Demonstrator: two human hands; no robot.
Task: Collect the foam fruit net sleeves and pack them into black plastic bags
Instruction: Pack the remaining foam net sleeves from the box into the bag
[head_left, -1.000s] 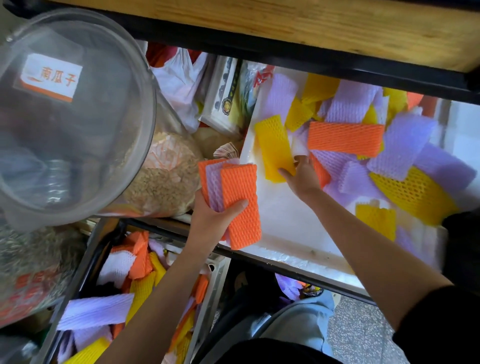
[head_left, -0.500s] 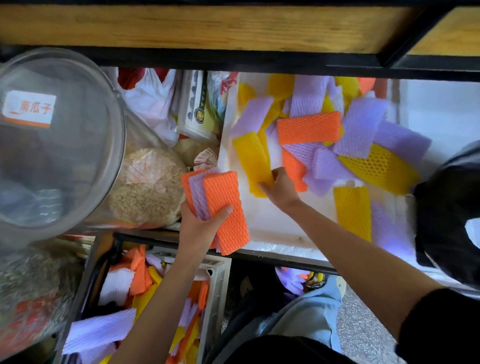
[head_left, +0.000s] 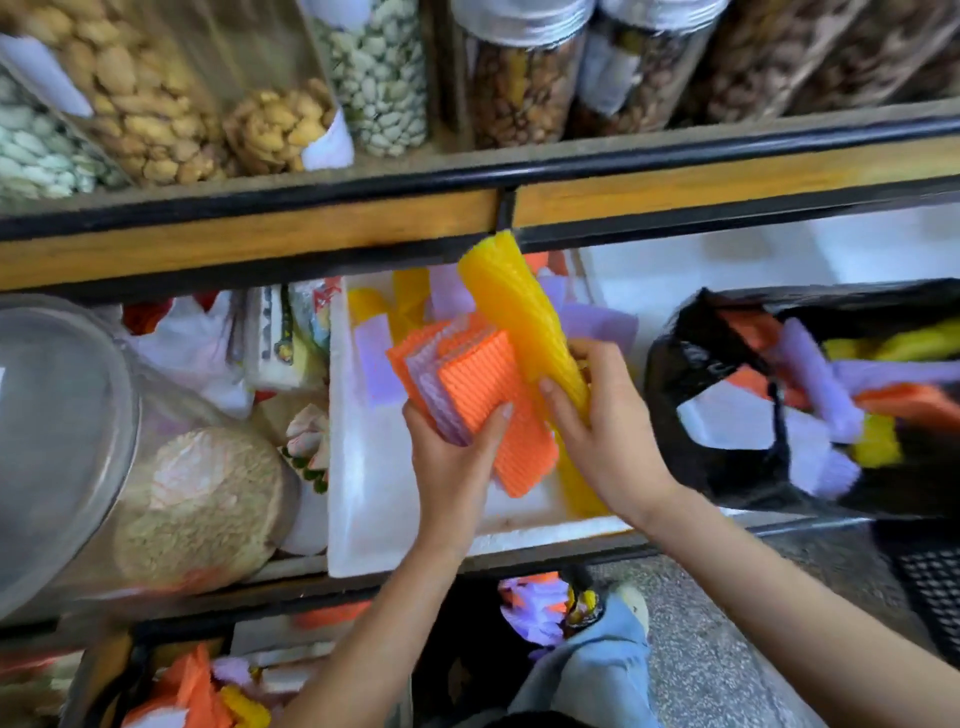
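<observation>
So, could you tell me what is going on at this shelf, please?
A person is gathering foam fruit net sleeves from a white foam tray on the shelf. The left hand holds a stack of orange and purple sleeves, and the right hand grips a yellow sleeve right beside that stack. More loose sleeves lie in the tray. To the right, an open black plastic bag already holds several sleeves.

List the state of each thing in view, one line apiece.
left hand: grips the sleeve stack
right hand: grips the yellow sleeve, held tilted
black bag: open, partly filled with sleeves
foam box: open, sleeves lie at its far end
</observation>
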